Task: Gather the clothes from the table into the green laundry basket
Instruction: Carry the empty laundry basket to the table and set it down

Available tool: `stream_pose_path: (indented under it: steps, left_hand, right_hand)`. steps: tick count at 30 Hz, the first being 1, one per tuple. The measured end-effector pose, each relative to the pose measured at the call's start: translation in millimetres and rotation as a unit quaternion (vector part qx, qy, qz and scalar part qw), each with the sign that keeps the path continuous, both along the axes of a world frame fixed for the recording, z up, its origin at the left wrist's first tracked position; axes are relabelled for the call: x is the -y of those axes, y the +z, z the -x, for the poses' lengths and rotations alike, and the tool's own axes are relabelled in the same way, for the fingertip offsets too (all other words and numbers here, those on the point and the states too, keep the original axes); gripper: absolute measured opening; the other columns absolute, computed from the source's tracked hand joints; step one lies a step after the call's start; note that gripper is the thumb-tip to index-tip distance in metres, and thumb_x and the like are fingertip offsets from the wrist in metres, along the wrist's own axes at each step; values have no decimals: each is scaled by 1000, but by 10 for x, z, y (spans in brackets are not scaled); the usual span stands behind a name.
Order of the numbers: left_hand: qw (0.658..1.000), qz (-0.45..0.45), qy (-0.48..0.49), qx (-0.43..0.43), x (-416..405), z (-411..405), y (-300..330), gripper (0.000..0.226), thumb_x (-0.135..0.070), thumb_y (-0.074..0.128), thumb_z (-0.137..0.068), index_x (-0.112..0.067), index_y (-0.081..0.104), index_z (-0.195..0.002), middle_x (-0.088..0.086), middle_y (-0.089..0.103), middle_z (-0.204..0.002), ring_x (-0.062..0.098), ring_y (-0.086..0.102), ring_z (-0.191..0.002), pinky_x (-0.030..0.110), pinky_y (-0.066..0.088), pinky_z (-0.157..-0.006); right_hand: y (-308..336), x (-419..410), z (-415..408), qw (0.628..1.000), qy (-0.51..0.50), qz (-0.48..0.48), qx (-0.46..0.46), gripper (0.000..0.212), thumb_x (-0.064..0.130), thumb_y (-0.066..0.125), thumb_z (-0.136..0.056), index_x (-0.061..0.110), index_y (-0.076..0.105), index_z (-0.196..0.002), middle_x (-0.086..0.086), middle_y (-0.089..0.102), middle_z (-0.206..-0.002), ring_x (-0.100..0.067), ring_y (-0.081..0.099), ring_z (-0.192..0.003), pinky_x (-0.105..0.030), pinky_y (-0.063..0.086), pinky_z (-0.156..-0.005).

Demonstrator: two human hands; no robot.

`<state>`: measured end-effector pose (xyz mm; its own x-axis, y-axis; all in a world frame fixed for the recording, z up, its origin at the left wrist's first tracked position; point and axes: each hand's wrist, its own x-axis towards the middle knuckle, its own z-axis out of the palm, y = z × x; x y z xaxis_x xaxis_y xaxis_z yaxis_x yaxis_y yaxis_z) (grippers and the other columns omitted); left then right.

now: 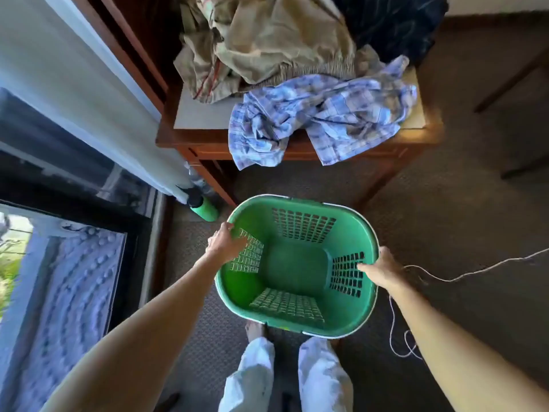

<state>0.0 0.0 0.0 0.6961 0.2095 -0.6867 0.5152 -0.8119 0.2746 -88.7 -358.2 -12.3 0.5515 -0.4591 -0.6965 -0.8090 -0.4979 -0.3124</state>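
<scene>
Carpeted room, wooden counter [184, 138] by a window, clothes heaped on it.

Both hands grip the empty green basket [297, 316] by its rim: the left hand [224, 243] is curled over the left edge with fingers inside the slotted wall, the right hand [383, 270] is clasped on the right edge, thumb inside. It sits low in front of the counter, above the person's feet. On the counter lie a blue plaid shirt [320, 114] drooping over the front edge, beige clothes [267, 46] behind it and a dark garment [392, 22] at the far right. A green bottle [203, 208] stands on the floor by the counter leg, and a thin cord [463, 276] trails across the carpet at right.
</scene>
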Motion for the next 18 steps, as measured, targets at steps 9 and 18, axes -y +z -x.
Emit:
stream_pose_path:
  steps: [9, 18]
  left_hand:
    - [992, -96, 52, 55, -13, 233, -686, 63, -34, 72, -89, -9, 42, -138, 18, 55, -135, 41, 55, -123, 49, 48, -95]
    - [983, -112, 142, -34, -78, 413, -710, 51, -43, 64, -94, -8, 58, -131, 17, 44, -139, 36, 45, -129, 52, 40, -109]
  right_hand:
    - [-925, 28, 39, 994, -69, 68, 40, 42, -1, 63, -83, 1, 55, -124, -25, 61, -127, -40, 61, -116, -45, 49, -100]
    - [-960, 63, -74, 997, -50, 56, 28, 75, 13, 66, -90, 13, 29, -155, -18, 32, -159, -39, 39, -142, -57, 40, -111]
